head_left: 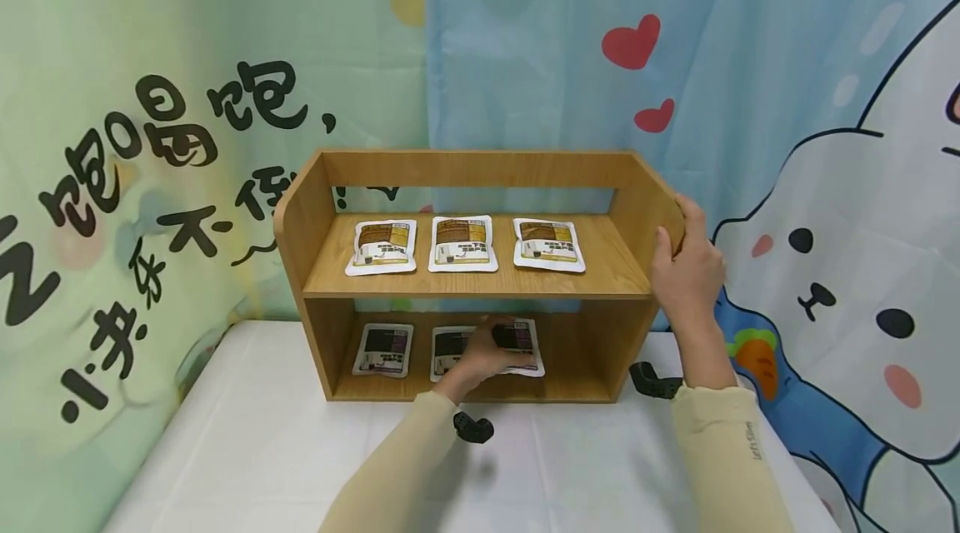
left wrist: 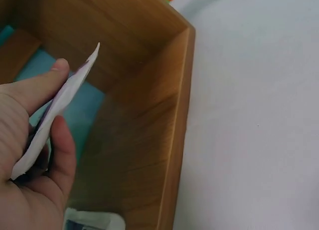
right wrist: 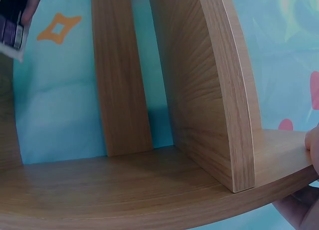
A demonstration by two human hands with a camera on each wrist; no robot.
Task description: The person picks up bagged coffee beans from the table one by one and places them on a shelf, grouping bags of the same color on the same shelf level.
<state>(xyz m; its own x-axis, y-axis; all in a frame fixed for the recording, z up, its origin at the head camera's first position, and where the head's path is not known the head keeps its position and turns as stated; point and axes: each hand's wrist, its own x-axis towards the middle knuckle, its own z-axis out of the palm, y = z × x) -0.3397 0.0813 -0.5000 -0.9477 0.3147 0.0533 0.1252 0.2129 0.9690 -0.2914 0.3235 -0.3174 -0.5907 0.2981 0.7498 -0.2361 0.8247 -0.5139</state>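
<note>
A two-tier wooden shelf (head_left: 480, 166) stands on the white-covered table. My left hand (head_left: 483, 356) reaches into its lower tier and pinches a white pouch with a dark, purple-toned label (left wrist: 62, 100) between thumb and fingers. In the left wrist view this pouch is tilted and seen edge-on. Left of it on the lower tier is a second dark-labelled pouch (head_left: 448, 350), partly hidden by my hand, and a third dark pouch (head_left: 383, 350) farther left. My right hand (head_left: 690, 262) grips the shelf's right side panel (head_left: 652, 212), thumb on the front edge.
Three white pouches with brown-and-yellow labels lie in a row on the upper tier: a left one (head_left: 382, 247), a middle one (head_left: 462, 244) and a right one (head_left: 549, 245). Printed curtains (head_left: 525, 58) hang behind. The white tablecloth (head_left: 555, 466) spreads in front.
</note>
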